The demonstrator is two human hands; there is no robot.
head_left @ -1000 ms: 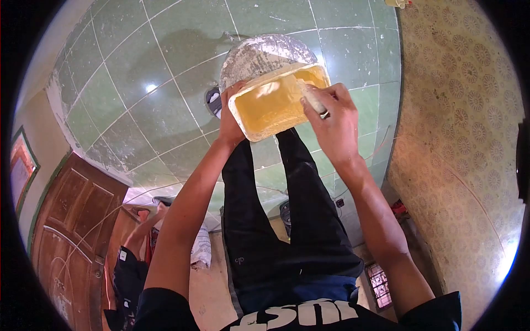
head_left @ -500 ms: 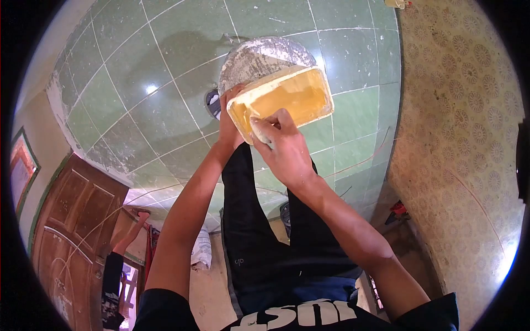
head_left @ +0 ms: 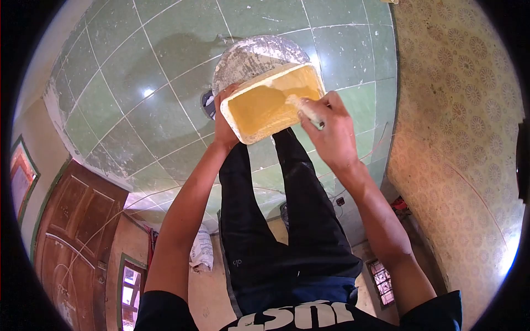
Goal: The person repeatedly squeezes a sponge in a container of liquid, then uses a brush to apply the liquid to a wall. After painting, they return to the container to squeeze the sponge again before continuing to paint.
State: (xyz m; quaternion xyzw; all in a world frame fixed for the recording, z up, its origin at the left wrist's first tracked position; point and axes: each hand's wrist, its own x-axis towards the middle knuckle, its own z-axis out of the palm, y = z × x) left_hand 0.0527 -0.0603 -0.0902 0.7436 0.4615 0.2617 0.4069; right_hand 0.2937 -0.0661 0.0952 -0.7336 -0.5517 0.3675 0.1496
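Note:
A yellow rectangular tub (head_left: 259,113) with a whitish, caked rim is tilted so that its inside faces me. My left hand (head_left: 225,118) grips its left end, with the thumb and some fingers hidden behind the wall. In my right hand (head_left: 334,129) is a small pale brush (head_left: 303,107), coated whitish, its tip over the right part of the tub's inside. Yellowish smears coat the tub walls. Behind the tub, a round grey surface (head_left: 259,49) spattered with white overlaps it in this view.
Green tiles (head_left: 182,60) with white splashes lie all around. A patterned yellowish surface (head_left: 464,110) runs along the right. At lower left are a brown wooden door (head_left: 80,220) and a white sack (head_left: 202,248). A dark shoe (head_left: 208,103) shows beside the round surface.
My right hand has moved right with the brush, from the tub's left end to its right side. The tub has shifted slightly left. A person near the door has left the view.

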